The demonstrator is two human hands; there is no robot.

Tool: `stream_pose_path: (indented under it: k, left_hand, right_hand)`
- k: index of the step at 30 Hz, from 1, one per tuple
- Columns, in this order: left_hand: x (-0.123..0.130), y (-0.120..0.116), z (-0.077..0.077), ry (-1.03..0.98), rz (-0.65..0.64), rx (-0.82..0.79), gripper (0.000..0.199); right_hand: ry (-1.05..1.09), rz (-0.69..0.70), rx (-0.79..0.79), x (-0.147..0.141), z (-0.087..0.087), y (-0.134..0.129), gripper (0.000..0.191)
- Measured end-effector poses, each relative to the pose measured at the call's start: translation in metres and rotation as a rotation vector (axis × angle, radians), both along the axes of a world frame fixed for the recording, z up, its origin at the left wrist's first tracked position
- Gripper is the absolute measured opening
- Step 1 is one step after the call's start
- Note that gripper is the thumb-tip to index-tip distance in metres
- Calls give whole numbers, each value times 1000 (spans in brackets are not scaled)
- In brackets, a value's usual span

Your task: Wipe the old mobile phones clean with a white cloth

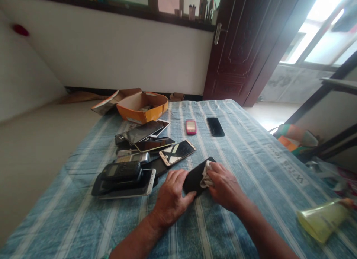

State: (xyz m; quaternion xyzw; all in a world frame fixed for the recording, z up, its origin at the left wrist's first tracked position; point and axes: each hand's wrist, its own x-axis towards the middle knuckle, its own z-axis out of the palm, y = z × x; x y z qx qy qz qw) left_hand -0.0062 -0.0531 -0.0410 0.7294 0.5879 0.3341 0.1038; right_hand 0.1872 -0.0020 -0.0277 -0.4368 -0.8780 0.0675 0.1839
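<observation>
A black phone [193,180] lies tilted across the striped cloth in front of me. My left hand [173,192] grips its near left end, with the thumb along the lower edge and the fingers at the upper one. In my right hand [224,184] is a crumpled white tissue [206,175], pressed on the phone's dark face toward its far right end. Just beyond the left hand, a gold-framed phone [178,152] rests at the edge of a heap of phones. The fingertips of my right hand are partly hidden by the tissue.
Several old phones [121,171] are piled on the left, before an open orange box [150,112]. Farther back lie a small pink phone [191,127] and another black phone [215,127]. A yellow translucent container [322,220] stands at right. The tablecloth [251,177] is blue striped.
</observation>
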Motion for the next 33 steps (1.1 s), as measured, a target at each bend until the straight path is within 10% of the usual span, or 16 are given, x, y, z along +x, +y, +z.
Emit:
stream_pose_path:
  k: [7, 14, 24, 30, 33]
  left_hand:
    - [2, -1, 0, 40, -11, 2, 45]
    - [0, -4, 0, 28, -4, -25, 52]
    - [-11, -16, -14, -53, 19, -15, 68]
    - [-8, -17, -10, -20, 24, -48, 71]
    - [-8, -16, -10, -34, 33, -39, 70]
  right_hand:
    - [38, 85, 140, -20, -11, -16, 21]
    - [86, -213, 177, -7, -16, 33, 27]
    - [224, 253, 117, -47, -14, -8, 29]
    - [228, -79, 168, 0, -17, 12, 37]
    - [243, -28, 148, -3, -17, 1, 36]
